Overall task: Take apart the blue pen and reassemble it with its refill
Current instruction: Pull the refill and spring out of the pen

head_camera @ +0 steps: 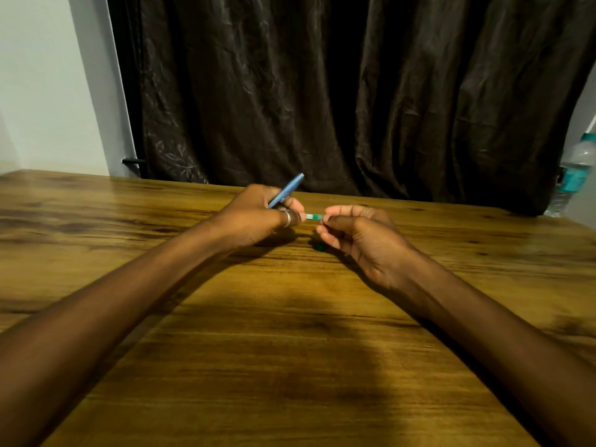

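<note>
My left hand point(258, 217) grips a blue pen barrel point(287, 190) that sticks up and to the right out of the fist. Between my two hands spans a short green and clear piece point(313, 216), the pen's refill or inner part, with the fingertips of both hands on its ends. My right hand point(358, 235) pinches its right end. A small dark green piece point(320, 247) lies on the wooden table point(290, 350) just under my right fingers. A ring sits on one left finger.
A dark brown curtain point(354, 91) hangs behind the table's far edge. A plastic water bottle point(572, 175) with a teal label stands at the far right edge. A pale wall point(48, 82) is at the left.
</note>
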`<action>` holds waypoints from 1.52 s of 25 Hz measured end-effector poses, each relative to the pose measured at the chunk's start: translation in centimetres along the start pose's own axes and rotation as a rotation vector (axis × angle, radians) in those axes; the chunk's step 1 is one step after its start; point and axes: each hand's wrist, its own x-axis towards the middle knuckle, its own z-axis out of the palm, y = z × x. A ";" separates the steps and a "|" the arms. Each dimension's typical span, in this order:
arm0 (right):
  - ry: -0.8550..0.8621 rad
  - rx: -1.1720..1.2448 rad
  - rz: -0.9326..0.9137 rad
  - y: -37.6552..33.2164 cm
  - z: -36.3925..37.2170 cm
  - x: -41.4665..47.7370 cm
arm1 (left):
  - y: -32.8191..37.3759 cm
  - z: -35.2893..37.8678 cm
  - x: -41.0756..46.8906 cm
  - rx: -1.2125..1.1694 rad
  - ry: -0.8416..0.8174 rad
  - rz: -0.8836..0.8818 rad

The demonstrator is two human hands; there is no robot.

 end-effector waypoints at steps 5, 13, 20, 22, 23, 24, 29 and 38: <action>0.016 -0.169 -0.083 0.0 -0.1 0.0 | -0.5 0.1 0.1 0.050 -0.099 -0.031; 0.150 -0.394 -0.180 -0.5 -0.7 0.4 | -0.9 -0.1 0.4 0.193 -0.146 -0.065; 0.299 -0.434 -0.223 -2.3 -3.3 1.0 | -1.7 -0.4 0.5 0.223 -0.206 -0.104; 0.318 -0.428 -0.235 -2.4 -3.6 1.3 | -1.8 -0.3 0.6 0.245 -0.213 -0.104; 0.319 -0.427 -0.234 -2.4 -3.7 1.4 | -1.9 -0.2 0.6 0.258 -0.220 -0.103; 0.320 -0.426 -0.229 -2.3 -3.7 1.5 | -1.9 -0.1 0.7 0.272 -0.224 -0.103; 0.303 -0.429 -0.215 -2.0 -3.4 1.5 | -2.0 -0.2 0.6 0.327 -0.232 -0.094; 0.281 -0.425 -0.253 -2.4 -3.0 1.1 | -1.6 0.0 1.2 0.139 -0.178 0.046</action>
